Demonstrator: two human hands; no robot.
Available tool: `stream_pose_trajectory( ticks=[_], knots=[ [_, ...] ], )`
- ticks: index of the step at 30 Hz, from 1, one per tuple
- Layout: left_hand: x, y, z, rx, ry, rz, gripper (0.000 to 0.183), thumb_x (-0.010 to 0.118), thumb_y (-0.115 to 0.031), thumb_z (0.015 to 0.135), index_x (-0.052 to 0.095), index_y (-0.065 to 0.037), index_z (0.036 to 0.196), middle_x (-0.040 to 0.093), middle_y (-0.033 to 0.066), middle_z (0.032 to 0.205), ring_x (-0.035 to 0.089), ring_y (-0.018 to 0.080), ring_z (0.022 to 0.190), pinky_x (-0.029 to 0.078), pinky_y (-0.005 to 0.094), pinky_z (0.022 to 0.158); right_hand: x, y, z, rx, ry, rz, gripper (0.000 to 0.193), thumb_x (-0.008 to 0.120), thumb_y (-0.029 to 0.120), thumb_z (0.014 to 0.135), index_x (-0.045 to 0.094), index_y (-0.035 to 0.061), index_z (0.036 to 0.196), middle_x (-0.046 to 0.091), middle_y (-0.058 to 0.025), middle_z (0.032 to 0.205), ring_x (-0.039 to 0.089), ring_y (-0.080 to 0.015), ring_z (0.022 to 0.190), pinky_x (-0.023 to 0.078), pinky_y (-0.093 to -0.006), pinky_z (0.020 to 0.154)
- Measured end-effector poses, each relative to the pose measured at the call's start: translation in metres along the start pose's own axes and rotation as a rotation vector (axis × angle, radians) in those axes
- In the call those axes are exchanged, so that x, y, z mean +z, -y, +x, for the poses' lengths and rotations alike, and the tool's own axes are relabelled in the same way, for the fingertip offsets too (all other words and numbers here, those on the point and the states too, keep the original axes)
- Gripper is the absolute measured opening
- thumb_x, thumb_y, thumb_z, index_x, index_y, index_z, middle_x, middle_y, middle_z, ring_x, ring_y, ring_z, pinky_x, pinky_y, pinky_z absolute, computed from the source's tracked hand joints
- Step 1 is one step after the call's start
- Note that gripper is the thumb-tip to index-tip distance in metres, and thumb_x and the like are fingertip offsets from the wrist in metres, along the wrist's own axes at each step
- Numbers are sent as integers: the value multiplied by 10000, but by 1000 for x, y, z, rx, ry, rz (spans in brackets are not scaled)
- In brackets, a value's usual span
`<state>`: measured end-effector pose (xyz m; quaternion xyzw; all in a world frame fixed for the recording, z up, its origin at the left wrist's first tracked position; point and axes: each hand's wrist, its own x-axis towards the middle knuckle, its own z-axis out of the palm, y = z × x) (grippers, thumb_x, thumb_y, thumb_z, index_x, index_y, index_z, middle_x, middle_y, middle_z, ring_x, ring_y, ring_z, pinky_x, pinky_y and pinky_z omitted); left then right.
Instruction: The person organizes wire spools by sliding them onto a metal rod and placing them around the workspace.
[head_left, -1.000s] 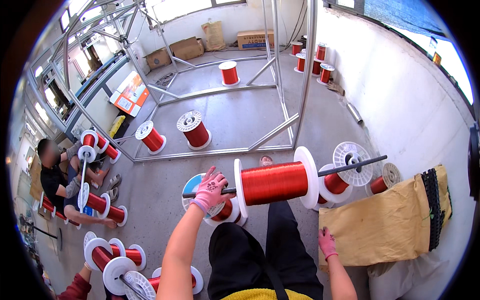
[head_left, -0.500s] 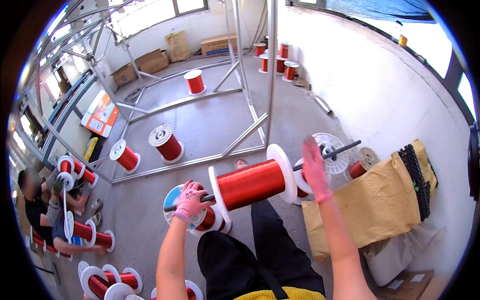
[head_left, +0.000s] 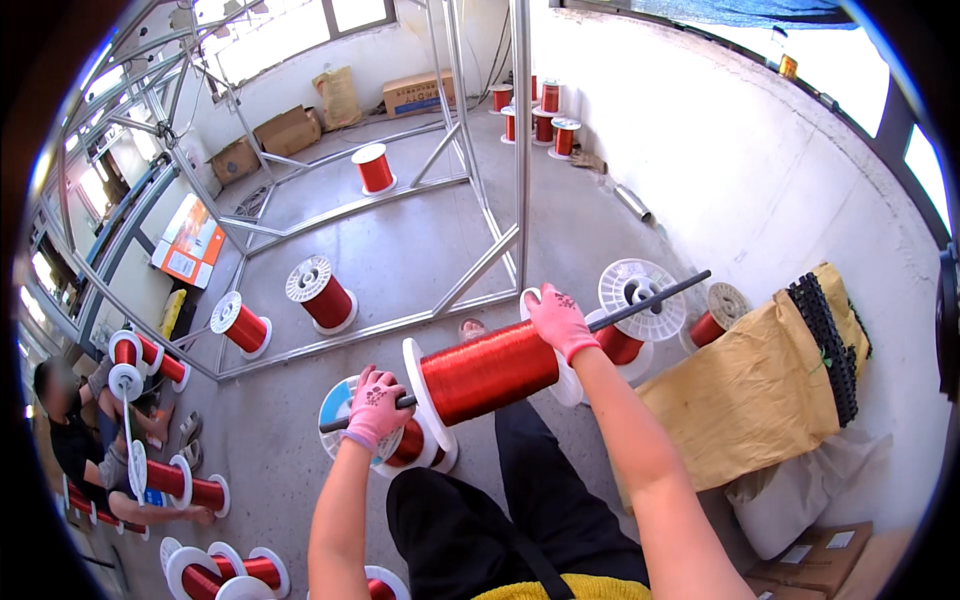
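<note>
A large spool of red wire [head_left: 488, 372] with white flanges hangs in front of me, threaded on a dark rod [head_left: 682, 289]. My left hand [head_left: 375, 405], in a pink glove, is closed around the rod just left of the spool. Also gloved in pink, my right hand [head_left: 560, 318] grips the right flange from above, its fingers over the rim. Beneath my left hand stands a spool with a blue-and-white top [head_left: 335, 400]. Behind the rod's right part is another spool with a white slotted flange [head_left: 642, 300].
A metal frame [head_left: 522, 150] rises ahead, with red spools [head_left: 325, 295] in and around it. At the left a seated person [head_left: 75, 430] handles spools on a rod. To the right lie a brown paper sack [head_left: 740, 390] and cartons [head_left: 830, 555]. More spools [head_left: 245, 572] stand lower left.
My right hand has moved left from beside the rod onto the spool's right flange and closed on it. My left hand keeps its hold on the rod. The view has shifted slightly.
</note>
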<state>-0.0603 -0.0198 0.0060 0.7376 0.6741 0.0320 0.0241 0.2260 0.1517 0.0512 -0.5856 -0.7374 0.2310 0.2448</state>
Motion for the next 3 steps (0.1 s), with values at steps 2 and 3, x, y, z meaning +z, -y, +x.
stream_pose_trajectory(
  ticks=[2,3],
  knots=[
    [-1,0,3,5,3,-18,290,624,-345,691,704,-120,856,577,81,972,467,260,1100,192,410,1106,-6,1,-4,1,-27,64,403,455,374,901,525,-14,982,615,-251,952,586,-396,922,453,-465,804],
    [-1,2,3,10,-11,-23,289,621,-342,693,704,-118,856,578,80,975,463,259,1105,192,409,1107,-5,1,-12,-20,-74,82,432,434,395,907,526,-15,1007,616,-253,965,585,-406,933,448,-457,837]
  ],
)
